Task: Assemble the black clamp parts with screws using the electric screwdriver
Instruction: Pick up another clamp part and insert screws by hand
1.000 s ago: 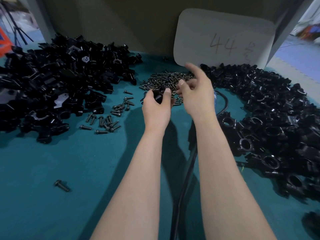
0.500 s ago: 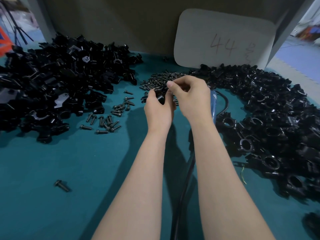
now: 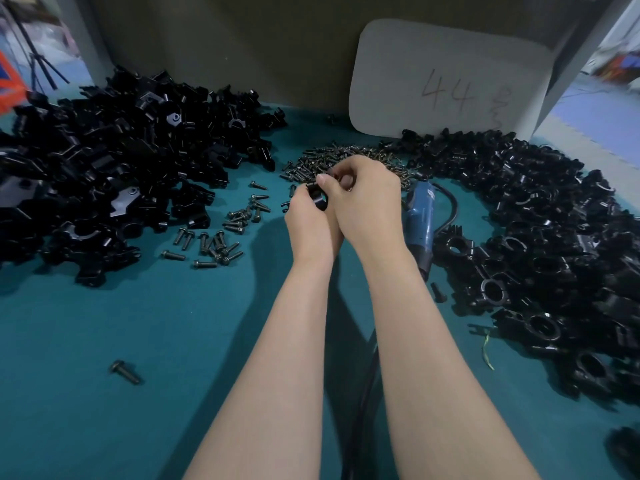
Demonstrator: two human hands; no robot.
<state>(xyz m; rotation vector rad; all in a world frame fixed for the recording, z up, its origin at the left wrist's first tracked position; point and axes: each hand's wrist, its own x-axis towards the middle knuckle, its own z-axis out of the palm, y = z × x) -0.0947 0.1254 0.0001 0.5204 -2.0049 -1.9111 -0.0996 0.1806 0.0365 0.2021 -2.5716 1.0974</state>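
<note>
Left grip [image 3: 306, 220] clasps glossy black ringed clamp [image 3: 319, 199] above teal felt desk [image 3: 104, 334], centre; right grip [image 3: 369, 202] pinches its top, palm side hidden. Blue screwdriver [image 3: 419, 220] lies at 3 o'clock, screws [image 3: 349, 156] heaped at 12.

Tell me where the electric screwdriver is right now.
In the head view, the electric screwdriver lies on the teal mat just right of the right hand, beside the right-hand pile of clamps.

White board [image 3: 446, 77] with rounded corners, hand-marked "44", leaning on a drab back panel [image 3: 225, 46]. Below the board, teal table cover [image 3: 104, 341]. Far left of it, dark tripod [image 3: 34, 60] beside something orange [image 3: 8, 81]. Well below it, thin yellow-green strand [image 3: 486, 348] lying on the cover.
</note>
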